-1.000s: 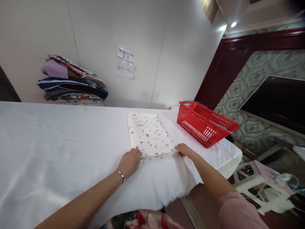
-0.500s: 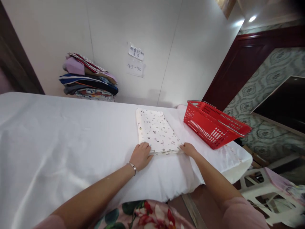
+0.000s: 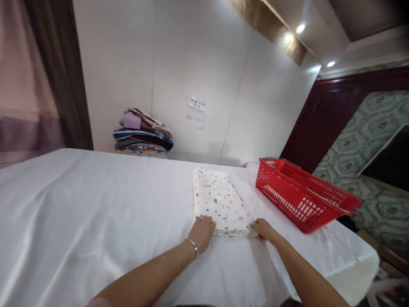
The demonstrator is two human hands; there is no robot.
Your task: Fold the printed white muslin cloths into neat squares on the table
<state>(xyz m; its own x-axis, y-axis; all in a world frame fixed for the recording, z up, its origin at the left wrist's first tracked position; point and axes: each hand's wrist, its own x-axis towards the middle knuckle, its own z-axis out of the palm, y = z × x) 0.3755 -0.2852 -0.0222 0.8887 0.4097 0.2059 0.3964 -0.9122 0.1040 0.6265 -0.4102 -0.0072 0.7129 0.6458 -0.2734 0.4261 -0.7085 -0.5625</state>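
A folded white cloth (image 3: 220,200) with a small scattered print lies flat on the white-covered table (image 3: 111,204), its layered edge toward me. My left hand (image 3: 203,232), with a bracelet at the wrist, grips the near left corner, fingers on top. At the near right corner my right hand (image 3: 262,229) pinches the layers between thumb and fingers. Both hands rest low at the tabletop. The fingertips under the cloth's edge are hidden.
A red plastic basket (image 3: 303,196) with metal handles stands on the table to the right of the cloth. Behind the table, a stack of folded fabrics (image 3: 143,132) sits against the white wall, left of a paper sign (image 3: 195,117). The table's right corner (image 3: 372,264) is rounded.
My view has tilted up, so everything sits lower and more to the right in the picture. Both hands keep hold of the same cloth corners, and the cloth looks unchanged.
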